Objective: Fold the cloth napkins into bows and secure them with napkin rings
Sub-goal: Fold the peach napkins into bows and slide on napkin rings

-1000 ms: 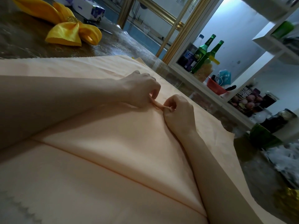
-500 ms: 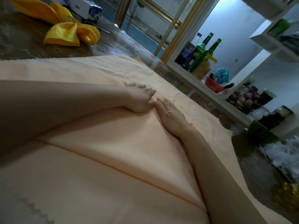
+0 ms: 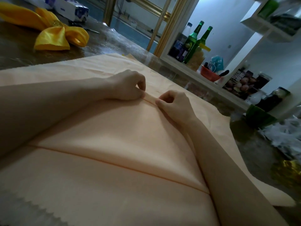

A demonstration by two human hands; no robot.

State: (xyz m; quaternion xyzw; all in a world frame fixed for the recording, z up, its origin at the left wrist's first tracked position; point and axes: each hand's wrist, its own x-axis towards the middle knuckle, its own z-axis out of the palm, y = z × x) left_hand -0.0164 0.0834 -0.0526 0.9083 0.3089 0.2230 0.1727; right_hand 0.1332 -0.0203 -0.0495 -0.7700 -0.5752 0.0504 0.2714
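A large peach cloth napkin (image 3: 105, 131) lies spread over the table, with a folded layer and a crease line running across its near part. My left hand (image 3: 128, 86) and my right hand (image 3: 174, 103) sit side by side near the cloth's middle. Each pinches a narrow raised pleat of the peach cloth between thumb and curled fingers. A finished yellow napkin bow (image 3: 60, 36) with a shiny ring at its knot lies at the far left of the table.
The dark table top (image 3: 97, 41) shows beyond the cloth. A blue and white box (image 3: 71, 7) lies at the back. Shelves on the right hold green bottles (image 3: 193, 41), a red bowl (image 3: 209, 75) and jars. A green bowl (image 3: 259, 116) sits near the table's right edge.
Half a second ago both hands lay flat with straight fingers pressing the cloth. Now the fingers are curled again and pinch a pleat, the hands slightly farther apart.
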